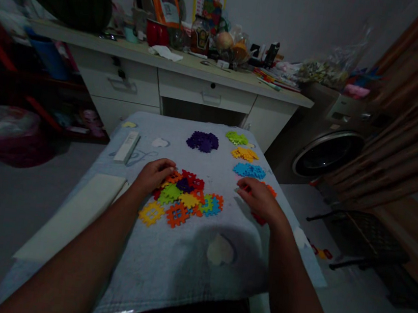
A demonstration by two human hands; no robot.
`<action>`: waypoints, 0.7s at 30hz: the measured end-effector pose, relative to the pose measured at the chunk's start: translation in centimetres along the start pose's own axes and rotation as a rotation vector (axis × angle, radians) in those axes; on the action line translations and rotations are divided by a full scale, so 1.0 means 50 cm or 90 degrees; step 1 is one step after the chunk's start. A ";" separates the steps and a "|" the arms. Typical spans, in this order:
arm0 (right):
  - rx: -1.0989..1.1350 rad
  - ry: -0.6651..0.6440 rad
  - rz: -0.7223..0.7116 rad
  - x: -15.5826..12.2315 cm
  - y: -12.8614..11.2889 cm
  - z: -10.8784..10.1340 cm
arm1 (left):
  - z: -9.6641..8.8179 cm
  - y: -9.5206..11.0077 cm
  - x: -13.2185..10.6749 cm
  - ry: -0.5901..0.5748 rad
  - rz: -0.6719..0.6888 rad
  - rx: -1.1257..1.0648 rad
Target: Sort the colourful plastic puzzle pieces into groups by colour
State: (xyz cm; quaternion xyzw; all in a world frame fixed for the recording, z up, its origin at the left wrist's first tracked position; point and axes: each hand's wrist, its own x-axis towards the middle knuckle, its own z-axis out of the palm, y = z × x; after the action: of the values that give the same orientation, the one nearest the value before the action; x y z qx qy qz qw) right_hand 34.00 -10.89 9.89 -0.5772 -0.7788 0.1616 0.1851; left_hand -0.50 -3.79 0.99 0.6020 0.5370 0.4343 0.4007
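Observation:
A mixed heap of coloured plastic interlocking tiles [184, 197] lies in the middle of a small table covered with a light blue towel [164, 258]. My left hand [153, 175] rests on the heap's left edge, fingers curled over an orange tile. My right hand [260, 200] lies to the right, fingers bent over a small pile of red and orange tiles [268, 190]; what it grips is hidden. Sorted piles sit farther back: purple [203, 141], green [236, 138], yellow [245, 154] and blue [249, 170].
A white box [127, 147] and a pale flat pad [82, 211] lie on the table's left side. A cluttered white desk with drawers [172, 87] stands behind. A washing machine [328, 146] is at right, a dark chair frame [367, 239] beside it.

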 end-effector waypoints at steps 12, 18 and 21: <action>0.015 -0.091 -0.116 0.127 -0.101 0.184 | 0.005 0.026 -0.004 -0.007 -0.004 0.008; 0.074 -0.057 -0.093 0.124 -0.084 0.198 | 0.006 0.035 -0.001 -0.050 -0.032 0.028; 0.114 -0.023 -0.094 0.122 -0.077 0.201 | 0.004 0.040 -0.005 -0.078 -0.072 0.026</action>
State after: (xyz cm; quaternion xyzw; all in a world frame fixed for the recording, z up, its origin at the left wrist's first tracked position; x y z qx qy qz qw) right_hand 24.38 -6.52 3.46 -0.4966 -0.8046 0.2270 0.2335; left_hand 0.28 -4.27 2.83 0.6043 0.5532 0.3623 0.4445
